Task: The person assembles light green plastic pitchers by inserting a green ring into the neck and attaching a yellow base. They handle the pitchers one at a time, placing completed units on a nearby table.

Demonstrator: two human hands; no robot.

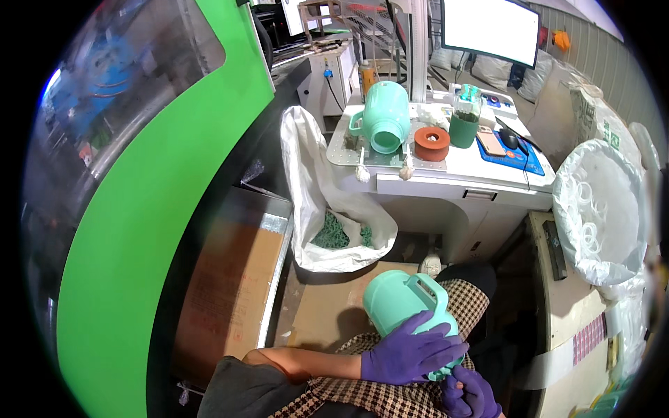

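A: What is the grip doing at this moment?

B: The left hand in a purple glove [406,355] is closing its grip over the mint-green plastic jug with a moulded handle [408,305], fingers spreading across the lower side of its body. The right hand, also in a purple glove [475,394], is curling shut at the jug's lower end; what exactly it is pinching there is hidden, but it is touching the jug.

A: Which way is the jug lying?

B: It is resting on the person's lap, over the checked fabric [390,397]. Its long axis is running from the hands up and to the left, away from the body, with the rounded bottom pointing towards the floor and the handle facing up. The left hand is lying on the body, the right at the near end.

A: And the containers further out?

B: A white woven sack [306,174] is standing open just beyond the knees, holding green plastic scraps [334,231]. On the white surface [460,171] a second mint-green jug [385,115] is lying on its side, mouth towards the person, beside an orange-red ring-shaped roll [432,143] and a dark green cup [463,127]. To the right, a large clear bag [596,209] is holding white rings.
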